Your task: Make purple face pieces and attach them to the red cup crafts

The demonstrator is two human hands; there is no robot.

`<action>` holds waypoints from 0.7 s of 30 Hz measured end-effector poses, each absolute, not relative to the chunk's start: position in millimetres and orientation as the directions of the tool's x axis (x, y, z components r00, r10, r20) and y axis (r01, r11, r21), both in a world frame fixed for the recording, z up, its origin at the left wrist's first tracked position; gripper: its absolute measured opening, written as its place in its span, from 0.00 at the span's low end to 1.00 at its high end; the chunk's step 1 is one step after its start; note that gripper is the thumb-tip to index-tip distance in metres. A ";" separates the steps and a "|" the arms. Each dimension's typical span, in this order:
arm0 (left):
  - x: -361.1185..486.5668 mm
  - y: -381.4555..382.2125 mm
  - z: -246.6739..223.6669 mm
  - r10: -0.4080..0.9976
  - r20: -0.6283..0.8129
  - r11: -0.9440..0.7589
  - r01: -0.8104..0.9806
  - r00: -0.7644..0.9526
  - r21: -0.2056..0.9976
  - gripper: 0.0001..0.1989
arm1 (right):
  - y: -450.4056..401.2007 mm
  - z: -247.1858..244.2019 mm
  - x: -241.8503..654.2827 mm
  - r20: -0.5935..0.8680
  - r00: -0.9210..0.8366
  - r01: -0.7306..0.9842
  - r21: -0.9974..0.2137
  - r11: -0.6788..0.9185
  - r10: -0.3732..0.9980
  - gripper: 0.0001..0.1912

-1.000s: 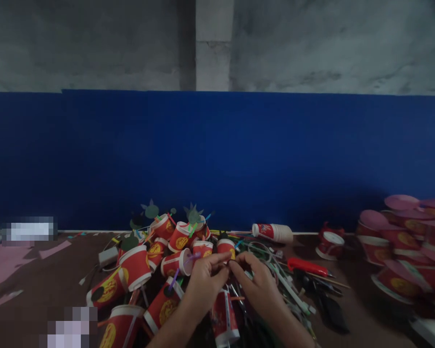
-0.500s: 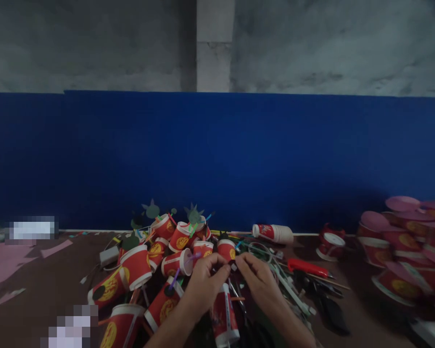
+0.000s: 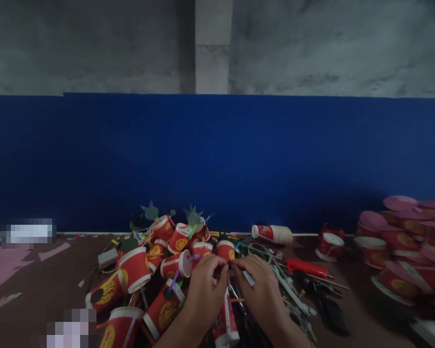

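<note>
My left hand (image 3: 208,285) and my right hand (image 3: 259,280) meet fingertip to fingertip in the middle of the view. Both are closed in a pinch around something small and dark, mostly hidden by the fingers. Just beyond them stands a red paper cup (image 3: 225,250) with a yellow print. Below, between my wrists, lies another red and white paper cup (image 3: 226,321). Left of my left hand is a heap of red cups with coloured straws, among them a cup on its side (image 3: 176,265) with a purple straw.
Stacked white-rimmed cups (image 3: 271,234) lie by the blue wall panel (image 3: 217,159). A red utility knife (image 3: 308,267), black scissors (image 3: 331,309) and cables are at right. Cups with pink discs (image 3: 404,237) crowd the far right. Pink paper (image 3: 5,266) lies at left.
My fingertips have drawn closer together and the right hand has shifted slightly inward. The small pale piece seen between them is now mostly covered. The cups have stayed in place.
</note>
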State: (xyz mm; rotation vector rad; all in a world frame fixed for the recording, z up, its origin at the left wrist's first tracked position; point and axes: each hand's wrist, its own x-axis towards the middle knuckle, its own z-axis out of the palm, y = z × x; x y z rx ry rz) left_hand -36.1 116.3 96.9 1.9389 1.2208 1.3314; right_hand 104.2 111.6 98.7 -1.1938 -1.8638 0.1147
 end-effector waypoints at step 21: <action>-40.0 115.4 100.3 0.767 0.593 -0.626 0.490 0.246 0.607 0.09 | 111.5 105.8 105.5 0.525 -0.157 0.583 -0.634 0.508 0.836 0.11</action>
